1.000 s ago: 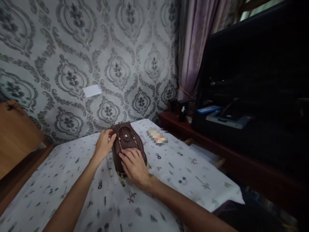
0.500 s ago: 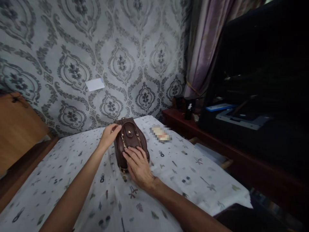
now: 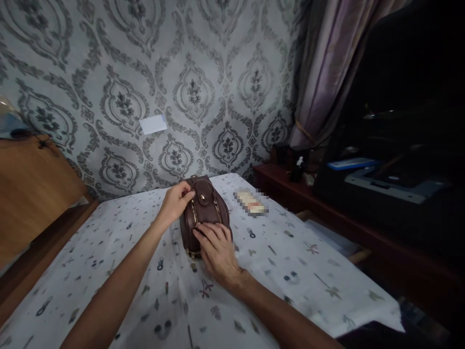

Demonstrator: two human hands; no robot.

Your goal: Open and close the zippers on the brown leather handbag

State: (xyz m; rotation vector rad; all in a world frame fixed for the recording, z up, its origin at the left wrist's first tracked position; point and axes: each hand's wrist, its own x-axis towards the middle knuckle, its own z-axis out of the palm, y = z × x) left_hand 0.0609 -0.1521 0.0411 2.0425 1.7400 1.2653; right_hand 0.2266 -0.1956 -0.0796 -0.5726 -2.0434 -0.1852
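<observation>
Left hand (image 3: 177,202), fingers curled, grips the upper left side of a brown purse (image 3: 205,213) lying near the far edge of the desk (image 3: 109,252), which carries a patterned white cloth. Right hand (image 3: 218,249) rests flat, fingers spread, on the purse's near end. A blurred flat item (image 3: 250,202) lies just right of the purse.

Both hands, left hand (image 3: 177,201) and right hand (image 3: 217,247), rest on a brown handbag (image 3: 205,208).

Home bedroom, patterned wallpaper (image 3: 203,72), purple curtain (image 3: 327,77), printed bedsheet (image 3: 290,271), wooden headboard (image 3: 32,189)
</observation>
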